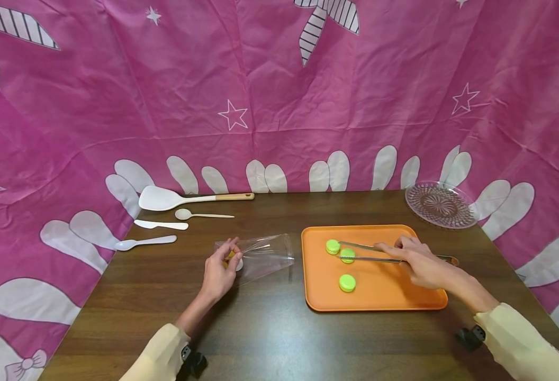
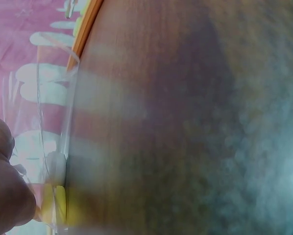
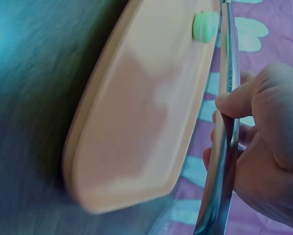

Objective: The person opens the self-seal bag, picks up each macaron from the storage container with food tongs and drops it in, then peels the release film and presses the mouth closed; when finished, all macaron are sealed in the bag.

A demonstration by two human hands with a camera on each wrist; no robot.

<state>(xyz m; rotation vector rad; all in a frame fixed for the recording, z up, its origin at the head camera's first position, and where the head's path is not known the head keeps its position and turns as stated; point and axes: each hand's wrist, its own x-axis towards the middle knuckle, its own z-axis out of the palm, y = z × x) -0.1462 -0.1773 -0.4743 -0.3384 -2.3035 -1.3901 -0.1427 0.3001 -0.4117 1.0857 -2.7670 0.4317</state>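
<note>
My left hand [image 1: 222, 269] pinches the closed-looking end of a clear plastic bag [image 1: 267, 256] that lies out to the right. Something yellow [image 2: 61, 203] and something whitish show through the film by the fingers, partly hidden. In my right hand [image 1: 417, 259] is a pair of metal tongs [image 1: 372, 259], gripped between thumb and fingers. Their arms are spread, reaching left over an orange tray [image 1: 379, 296]. Three green macarons sit on it: one macaron [image 1: 348, 255] overlapped by the lower tong arm, another macaron [image 1: 333, 246] just past the tips, and a third macaron [image 1: 347, 283] nearer me.
At the back left lie a white spatula [image 1: 160, 199] with a wooden handle, a small pale spoon [image 1: 183, 214], a white knife [image 1: 160, 225] and a white spoon [image 1: 146, 242]. A clear patterned plate [image 1: 441, 206] stands at the back right. A pink curtain [image 1: 279, 95] hangs behind the table.
</note>
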